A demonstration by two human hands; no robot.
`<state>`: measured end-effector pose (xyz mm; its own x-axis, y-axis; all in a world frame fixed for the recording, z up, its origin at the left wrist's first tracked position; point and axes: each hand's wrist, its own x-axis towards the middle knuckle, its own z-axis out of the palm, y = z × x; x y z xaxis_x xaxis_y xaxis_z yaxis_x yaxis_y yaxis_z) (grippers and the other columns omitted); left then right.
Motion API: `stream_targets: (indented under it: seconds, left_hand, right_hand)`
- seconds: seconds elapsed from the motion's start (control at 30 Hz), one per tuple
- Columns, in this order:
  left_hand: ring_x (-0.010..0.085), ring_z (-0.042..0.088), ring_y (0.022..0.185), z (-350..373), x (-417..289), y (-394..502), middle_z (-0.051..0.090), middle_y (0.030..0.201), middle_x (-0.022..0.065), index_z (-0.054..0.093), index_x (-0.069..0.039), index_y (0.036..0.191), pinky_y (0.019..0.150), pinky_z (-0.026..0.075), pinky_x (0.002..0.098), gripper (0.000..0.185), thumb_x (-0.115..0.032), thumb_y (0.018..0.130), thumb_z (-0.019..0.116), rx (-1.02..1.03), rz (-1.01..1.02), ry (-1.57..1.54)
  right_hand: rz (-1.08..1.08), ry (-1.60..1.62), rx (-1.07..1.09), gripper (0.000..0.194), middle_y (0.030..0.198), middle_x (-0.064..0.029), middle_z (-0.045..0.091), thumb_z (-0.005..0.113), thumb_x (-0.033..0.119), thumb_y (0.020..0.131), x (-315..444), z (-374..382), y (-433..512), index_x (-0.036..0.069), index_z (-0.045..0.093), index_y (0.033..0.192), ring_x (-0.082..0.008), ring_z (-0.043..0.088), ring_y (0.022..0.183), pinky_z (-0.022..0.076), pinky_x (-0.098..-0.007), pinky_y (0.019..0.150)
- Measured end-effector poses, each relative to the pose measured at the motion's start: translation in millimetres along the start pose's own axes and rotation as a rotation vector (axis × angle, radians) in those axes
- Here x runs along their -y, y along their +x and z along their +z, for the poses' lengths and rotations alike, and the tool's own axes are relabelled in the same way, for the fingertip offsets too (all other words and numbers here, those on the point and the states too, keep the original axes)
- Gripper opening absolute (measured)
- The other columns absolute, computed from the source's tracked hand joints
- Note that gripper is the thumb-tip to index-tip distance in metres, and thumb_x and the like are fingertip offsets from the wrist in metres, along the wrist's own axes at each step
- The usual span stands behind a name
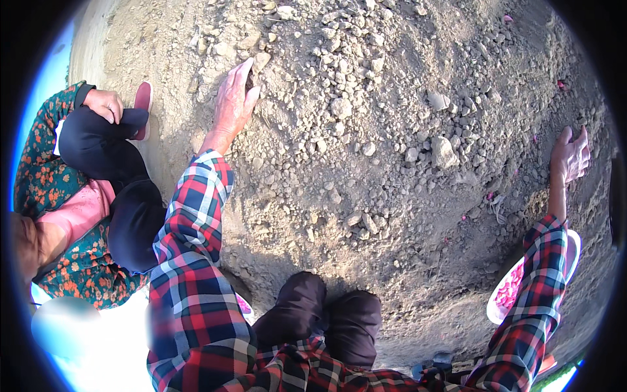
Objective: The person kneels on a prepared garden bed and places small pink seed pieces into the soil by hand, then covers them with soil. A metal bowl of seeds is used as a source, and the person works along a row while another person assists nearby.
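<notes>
My left hand [234, 100] is low over the loose, cloddy soil [303, 142], thumb and fingers apart around a dark patch of earth. A tan clod [260, 62] lies right at its fingertips. Far to the right, my right hand [569, 156] hovers above or touches the soil with its fingers spread, and no object shows in it. Under my right forearm stands a white bowl [494, 313] of bright pink pieces, perhaps coated seeds; the sleeve hides its middle. Several pink pieces, one a bright pink piece [490, 196], lie scattered on the ground near that hand.
Another person [73, 196] in a floral jacket sits close on my left, a hand [105, 104] on the knee. Beside my left sleeve shows part of a second container of pink pieces [243, 305]. Larger clods, including a pale clod [444, 152], lie between my hands.
</notes>
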<state>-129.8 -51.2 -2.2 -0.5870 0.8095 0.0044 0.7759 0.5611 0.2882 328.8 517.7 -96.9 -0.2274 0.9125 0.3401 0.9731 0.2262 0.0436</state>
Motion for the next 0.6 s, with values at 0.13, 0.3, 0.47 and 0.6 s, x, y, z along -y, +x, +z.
stream_targets:
  seconds: [0.13,0.3,0.47,0.6]
  left_hand:
    - [0.0309,0.045,0.134,-22.9,7.1,-52.4,0.05,0.142,0.0113,0.053,-0.013,0.134,0.109,0.032,0.0511,0.045,-0.024,0.091,0.06,0.18,0.021,0.31]
    - [0.0292,0.046,0.133,-6.6,9.6,10.1,0.052,0.139,0.0099,0.058,-0.013,0.127,0.108,0.033,0.0478,0.037,-0.026,0.092,0.059,-0.149,0.023,0.171]
    - [0.0293,0.047,0.131,-7.0,2.8,8.3,0.054,0.136,0.01,0.058,-0.013,0.128,0.107,0.034,0.0467,0.038,-0.027,0.093,0.058,0.155,0.013,0.262]
    - [0.0297,0.047,0.131,-31.5,14.1,-26.8,0.053,0.138,0.0103,0.056,-0.012,0.132,0.108,0.034,0.0465,0.042,-0.027,0.093,0.059,0.316,-0.142,0.346]
  right_hand:
    - [0.006,-0.005,0.009,0.065,0.146,-0.0128,0.048,0.05,0.06,0.088,2.3,-3.5,-3.4,0.031,0.044,0.146,-0.0348,0.045,0.131,0.0344,-0.0528,0.107]
    - [0.01,0.012,0.013,0.065,0.147,-0.0125,0.047,0.049,0.061,0.09,6.5,-8.7,-2.0,0.033,0.042,0.148,-0.0351,0.044,0.132,0.0347,-0.0529,0.107]
    - [0.026,0.006,0.014,0.066,0.148,-0.0146,0.046,0.046,0.063,0.091,8.6,-11.0,-4.1,0.034,0.039,0.15,-0.0357,0.042,0.135,0.0341,-0.0534,0.108]
    - [0.024,0.005,0.038,0.065,0.15,-0.0153,0.044,0.045,0.06,0.091,8.7,-12.3,-5.2,0.033,0.038,0.15,-0.0356,0.04,0.137,0.0321,-0.0529,0.11]
